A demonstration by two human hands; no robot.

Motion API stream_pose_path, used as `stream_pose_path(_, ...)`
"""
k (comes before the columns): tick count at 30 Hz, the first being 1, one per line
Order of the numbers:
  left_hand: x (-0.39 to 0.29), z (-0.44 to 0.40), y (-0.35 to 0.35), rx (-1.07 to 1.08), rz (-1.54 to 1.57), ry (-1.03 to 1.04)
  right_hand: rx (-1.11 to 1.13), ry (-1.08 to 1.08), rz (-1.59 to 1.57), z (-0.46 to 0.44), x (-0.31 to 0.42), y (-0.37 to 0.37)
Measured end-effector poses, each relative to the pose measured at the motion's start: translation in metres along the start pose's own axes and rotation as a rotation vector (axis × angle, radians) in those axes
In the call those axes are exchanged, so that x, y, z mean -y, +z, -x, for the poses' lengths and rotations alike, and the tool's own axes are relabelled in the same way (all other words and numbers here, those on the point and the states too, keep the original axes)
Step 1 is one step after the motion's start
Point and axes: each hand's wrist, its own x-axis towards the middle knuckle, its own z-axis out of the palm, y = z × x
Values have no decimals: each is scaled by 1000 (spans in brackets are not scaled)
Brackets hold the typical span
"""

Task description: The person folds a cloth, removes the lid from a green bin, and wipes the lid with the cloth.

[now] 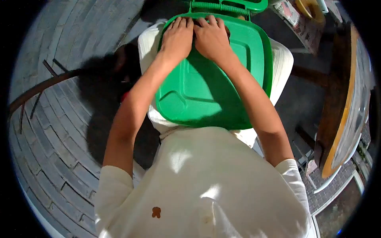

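Observation:
A green plastic lid (210, 95) with raised ridges rests flat over my lap. Near its far edge, my left hand (177, 39) lies palm down, fingers stretched forward on the green surface. Close beside it is my right hand (212, 39), also palm down with its fingers extended. A small dark brown shape (228, 32) shows at the outer side of my right hand; the hand covers most of it, and I cannot make out what it is. Beyond the lid's far rim is a green ribbed bar (218, 6), part of a hinge or handle.
White fabric (282, 59) shows beneath the lid on both sides. A wooden-edged table (341, 107) stands at the right. Printed papers and a yellow ring-shaped thing (310, 8) are at the upper right. Grey paving (59, 131) and a curved brown metal bar (47, 87) are at the left.

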Motion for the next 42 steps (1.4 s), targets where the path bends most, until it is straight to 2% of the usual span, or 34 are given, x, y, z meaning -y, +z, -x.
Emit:
stream_pose_path(2, -1, -7, 1, -54, 54, -28, -23, -2, 11, -9, 6, 6)
stream_pose_path(4, 2, -10, -8, 119, 54, -61, 105, 65, -52, -13, 9, 9)
stream_pose_path(9, 1, 12, -24, 106, -101, 2, 39, 13, -69, 10, 22, -5)
stream_pose_path(11, -15, 33, -39, 282, -212, -10, 33, -39, -124, 32, 34, -19)
stream_pose_path(14, -29, 73, -31, 245, -298, 27, 47, -78, -166, 62, 51, -30)
stream_pose_path(21, -4, 18, 7, 36, -149, -29, -16, -21, -136, 4, 12, 12)
stream_pose_path(23, -12, -4, 4, 195, -241, -136, 114, -3, -74, -20, 4, 19)
stream_pose_path(26, -5, -7, -11, 227, -165, -97, 139, -17, -87, -22, 0, 10)
stream_pose_path(28, -8, 3, -14, 145, -224, -60, 117, -47, -63, -10, 8, 5)
stream_pose_path(30, -18, 20, -31, 370, -240, -16, 106, -74, -49, 11, 23, -4)
stream_pose_path(32, -25, 47, -27, 344, -325, 4, 21, -128, -46, 31, 37, -17)
stream_pose_path(34, -20, 61, -17, 230, -375, 42, 20, -127, -66, 38, 38, -14)
stream_pose_path(36, -14, 48, -15, 205, -285, -6, -3, -88, -144, 30, 29, -5)
stream_pose_path(37, -15, 37, -16, 230, -292, -40, 92, -33, -191, 21, 24, -6)
stream_pose_path(38, -17, 32, -17, 265, -295, -77, 92, -33, -190, 16, 21, 0)
stream_pose_path(42, -30, -2, -2, 273, -279, -262, -55, -40, -68, -15, 8, 22)
